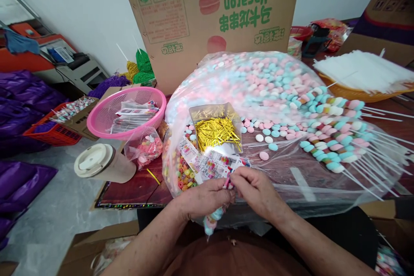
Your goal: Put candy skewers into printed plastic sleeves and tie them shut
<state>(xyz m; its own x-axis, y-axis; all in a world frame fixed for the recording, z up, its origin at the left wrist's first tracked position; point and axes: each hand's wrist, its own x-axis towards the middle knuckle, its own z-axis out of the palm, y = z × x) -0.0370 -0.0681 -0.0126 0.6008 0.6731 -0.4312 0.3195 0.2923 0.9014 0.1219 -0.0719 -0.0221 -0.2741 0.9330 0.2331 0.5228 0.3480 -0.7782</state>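
My left hand [208,198] is closed around a candy skewer [212,220] of pastel blue and pink pieces, which hangs below the fist with its tip downward. Beside it, my right hand [258,187] pinches at the top of the fist, where a small pink end [228,181] shows. Whatever lies between the right fingertips is hidden. Just beyond the hands lie printed wrappers [213,166]. Gold twist ties [218,133] fill an open box behind them. Ring-shaped candies [184,174] in clear plastic are left of the wrappers.
A clear bag [226,73] spills pastel candies over the table. Finished skewers [336,138] are piled at right, below a basket of white sticks [365,73]. At left stand a pink basket [93,114] of printed packets and a lidded cup [106,164]. A carton [207,17] rises behind.
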